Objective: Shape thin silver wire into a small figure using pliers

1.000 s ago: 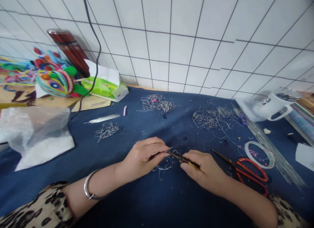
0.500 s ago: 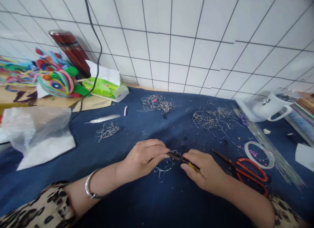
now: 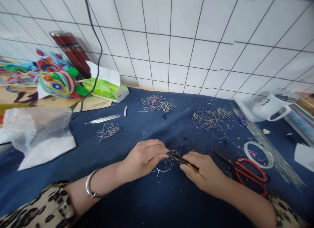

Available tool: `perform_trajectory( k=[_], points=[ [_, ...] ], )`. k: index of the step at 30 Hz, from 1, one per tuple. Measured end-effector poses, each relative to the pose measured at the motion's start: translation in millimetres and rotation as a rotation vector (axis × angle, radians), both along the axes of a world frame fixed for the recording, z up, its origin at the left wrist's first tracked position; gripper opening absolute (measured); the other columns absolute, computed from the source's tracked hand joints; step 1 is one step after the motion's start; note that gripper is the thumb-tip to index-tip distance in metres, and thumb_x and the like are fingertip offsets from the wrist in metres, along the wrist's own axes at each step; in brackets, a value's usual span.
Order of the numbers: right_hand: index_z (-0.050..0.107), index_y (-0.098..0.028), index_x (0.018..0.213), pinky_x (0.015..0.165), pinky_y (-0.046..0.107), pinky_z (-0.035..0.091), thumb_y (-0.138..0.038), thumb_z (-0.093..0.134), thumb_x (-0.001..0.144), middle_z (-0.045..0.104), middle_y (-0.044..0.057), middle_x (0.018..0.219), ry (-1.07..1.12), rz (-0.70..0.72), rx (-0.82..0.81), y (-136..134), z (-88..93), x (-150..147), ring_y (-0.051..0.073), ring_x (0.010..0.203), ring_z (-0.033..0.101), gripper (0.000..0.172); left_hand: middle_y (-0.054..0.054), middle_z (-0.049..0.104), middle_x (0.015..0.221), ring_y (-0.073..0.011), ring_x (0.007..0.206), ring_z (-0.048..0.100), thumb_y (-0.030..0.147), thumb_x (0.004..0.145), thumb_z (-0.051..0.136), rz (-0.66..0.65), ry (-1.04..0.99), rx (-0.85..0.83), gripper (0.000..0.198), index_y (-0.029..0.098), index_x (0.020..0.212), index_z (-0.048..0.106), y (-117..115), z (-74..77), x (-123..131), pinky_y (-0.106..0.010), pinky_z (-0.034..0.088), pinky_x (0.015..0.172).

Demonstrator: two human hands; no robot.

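My right hand (image 3: 202, 170) is closed round the yellow-and-black handles of a pair of pliers (image 3: 180, 159), whose jaws point left to my other hand's fingertips. My left hand (image 3: 147, 156) pinches a bent wire piece (image 3: 165, 169), a ring of thin silver wire with small loops that hangs under the pliers. The jaw tips meet the wire at my left thumb and finger; the exact contact is hidden. Right of my right hand lie scissors (image 3: 245, 170) with orange-red handles, their blades pointing up and left.
Tangled wire pieces (image 3: 211, 118) lie at the back right, with more wire shapes (image 3: 157, 103) at the back centre. Straight wires (image 3: 277, 156) and a round dish (image 3: 260, 154) of pink beads are at right, near a white mug (image 3: 274, 105). A plastic bag (image 3: 46, 133) sits at left.
The wire ring has shifted and turned slightly under the pliers. My right hand has moved very slightly; my left hand keeps its pinch in the same place.
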State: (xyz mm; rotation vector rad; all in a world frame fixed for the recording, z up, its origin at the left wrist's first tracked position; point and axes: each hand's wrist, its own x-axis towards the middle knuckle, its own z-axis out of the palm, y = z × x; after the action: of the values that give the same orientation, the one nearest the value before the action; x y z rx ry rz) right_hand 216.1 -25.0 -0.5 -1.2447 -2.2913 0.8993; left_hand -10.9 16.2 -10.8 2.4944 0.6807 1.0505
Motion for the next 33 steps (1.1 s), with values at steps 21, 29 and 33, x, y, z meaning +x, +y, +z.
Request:
perform_trajectory(
  k=[21,29,33],
  points=[
    [0.055,-0.017,0.074,0.055,0.021,0.033,-0.037,0.043,0.087,0.046,-0.003,0.066,0.089,-0.042,-0.303,1.7,13.8,1.0,0.009,0.061,0.044,0.027,-0.008,0.068,0.086,-0.0149,0.081,0.063,0.012,0.078,0.062,0.050,-0.047,0.003,0.019,0.013,0.097,0.064,1.1,-3.0,-1.8,-0.025,0.055,0.069],
    [0.058,-0.018,0.092,0.064,0.024,0.038,-0.034,0.044,0.087,0.051,0.001,0.074,0.012,-0.032,-0.007,-1.5,3.6,2.0,0.011,0.067,0.048,0.021,-0.008,0.069,0.083,-0.0144,0.078,0.064,0.010,0.076,0.064,0.051,-0.095,0.013,0.019,0.012,0.095,0.065,-0.5,1.7,0.4,-0.023,0.055,0.068],
    [0.056,-0.016,0.099,0.071,0.027,0.038,-0.030,0.045,0.086,0.054,0.004,0.082,-0.006,-0.020,0.116,-0.9,-0.2,3.5,0.014,0.076,0.049,0.022,-0.008,0.068,0.083,-0.0136,0.074,0.064,0.010,0.077,0.062,0.023,-0.118,-0.108,0.017,0.012,0.094,0.065,-1.1,3.2,0.8,-0.023,0.055,0.065]
  ],
)
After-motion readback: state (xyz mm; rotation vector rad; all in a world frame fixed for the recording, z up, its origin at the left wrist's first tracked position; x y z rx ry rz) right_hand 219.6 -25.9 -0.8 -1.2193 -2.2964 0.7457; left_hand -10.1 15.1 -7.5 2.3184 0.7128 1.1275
